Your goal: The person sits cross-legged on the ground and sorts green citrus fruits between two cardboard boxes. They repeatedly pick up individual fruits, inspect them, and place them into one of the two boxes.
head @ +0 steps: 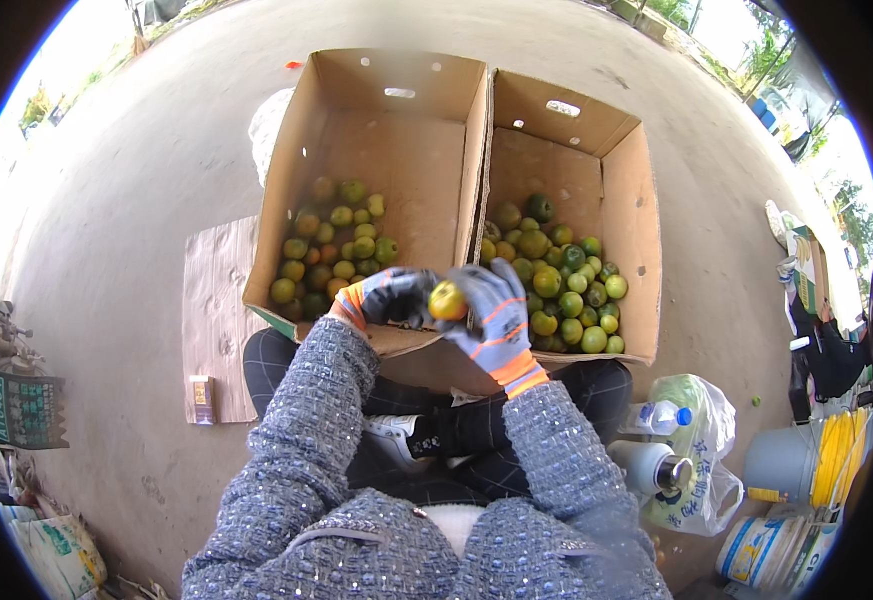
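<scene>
Both my hands wear grey knit gloves with orange bands and dark coated palms. A round yellow-orange fruit [447, 301] sits between them, above the near edges of two cardboard boxes. My right hand [490, 300] curls around its right side, with fingers above and below it. Close to its left side is my left hand [399, 294], blurred, its fingers bent; whether they grip the fruit is unclear. The left box [421, 161] holds green and orange-tinged fruits [342, 232]. Mostly green ones [560, 277] lie at the near end of the right box [624, 172].
My crossed legs are against the boxes. Flat cardboard [215, 315] with a small carton [203, 399] lies at left. At right are a plastic bag [695, 480], a water bottle [658, 417], a white flask [642, 465] and buckets [778, 461]. A green plate bearing writing [20, 409] stands far left.
</scene>
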A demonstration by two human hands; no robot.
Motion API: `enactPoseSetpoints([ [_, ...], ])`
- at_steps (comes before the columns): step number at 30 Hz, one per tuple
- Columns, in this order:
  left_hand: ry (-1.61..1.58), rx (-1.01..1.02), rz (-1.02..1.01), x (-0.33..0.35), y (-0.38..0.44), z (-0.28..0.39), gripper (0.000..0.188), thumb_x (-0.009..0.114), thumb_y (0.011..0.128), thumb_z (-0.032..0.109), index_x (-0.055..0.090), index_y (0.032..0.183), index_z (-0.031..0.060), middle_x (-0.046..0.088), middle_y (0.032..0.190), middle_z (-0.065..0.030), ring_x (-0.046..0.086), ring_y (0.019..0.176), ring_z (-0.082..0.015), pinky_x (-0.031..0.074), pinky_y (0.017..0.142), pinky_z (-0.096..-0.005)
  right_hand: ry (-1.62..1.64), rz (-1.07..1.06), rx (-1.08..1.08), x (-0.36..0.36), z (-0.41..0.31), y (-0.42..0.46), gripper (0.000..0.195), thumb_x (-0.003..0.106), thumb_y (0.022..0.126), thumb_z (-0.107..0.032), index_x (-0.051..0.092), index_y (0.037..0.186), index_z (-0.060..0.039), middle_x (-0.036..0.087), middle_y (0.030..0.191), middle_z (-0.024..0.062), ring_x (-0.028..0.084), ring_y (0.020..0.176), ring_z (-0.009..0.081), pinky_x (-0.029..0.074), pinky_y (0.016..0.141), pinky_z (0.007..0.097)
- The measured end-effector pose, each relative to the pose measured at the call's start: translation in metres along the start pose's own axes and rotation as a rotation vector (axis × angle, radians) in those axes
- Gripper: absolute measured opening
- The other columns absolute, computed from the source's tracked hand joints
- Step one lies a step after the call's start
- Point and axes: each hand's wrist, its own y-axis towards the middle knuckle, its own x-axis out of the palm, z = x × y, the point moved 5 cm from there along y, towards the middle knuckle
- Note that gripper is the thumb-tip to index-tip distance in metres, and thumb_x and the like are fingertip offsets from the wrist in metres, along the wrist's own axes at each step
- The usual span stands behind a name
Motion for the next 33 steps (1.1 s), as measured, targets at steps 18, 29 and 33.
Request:
enactPoseSetpoints([
  [18, 1.480, -0.711, 1.028, -0.123, -0.004, -0.008, 0.070, 0.069, 0.070, 0.041, 0.041, 0.129, 0.0163, 0.049, 0.120, -0.0192, 0.050, 0.109, -0.0326, 0.041, 0.090, -0.0433, 0.964, 0.831, 1.015, 0.007, 0.111, -0.073, 0.058, 0.043, 0.093, -0.041, 0.035, 0.131, 0.0020, 0.049, 0.124, 0.0196, 0.047, 0.116, 0.0267, 0.030, 0.104, 0.0343],
  [29, 0.107, -0.070, 0.075, -0.013, 0.005, -0.013, 0.047, 0.050, 0.088, 0.046, 0.060, 0.098, 0.0009, 0.059, 0.070, -0.0063, 0.055, 0.054, -0.0140, 0.044, 0.050, -0.0263, 0.164, 0.183, 0.134, -0.014, 0.027, -0.003, 0.061, 0.071, 0.068, -0.027, 0.049, 0.121, -0.0036, 0.052, 0.118, 0.0156, 0.046, 0.112, 0.0330, 0.028, 0.101, 0.0449],
  [33, 0.315, 0.037, 0.104, 0.021, -0.015, 0.005, 0.015, 0.061, 0.079, 0.016, 0.061, 0.091, 0.0074, 0.056, 0.071, 0.0004, 0.052, 0.064, -0.0081, 0.044, 0.062, -0.0220, -0.130, -0.237, -0.161, 0.004, -0.012, 0.001, 0.067, 0.063, 0.071, -0.046, 0.048, 0.125, -0.0098, 0.054, 0.118, 0.0074, 0.044, 0.115, 0.0274, 0.023, 0.104, 0.0484],
])
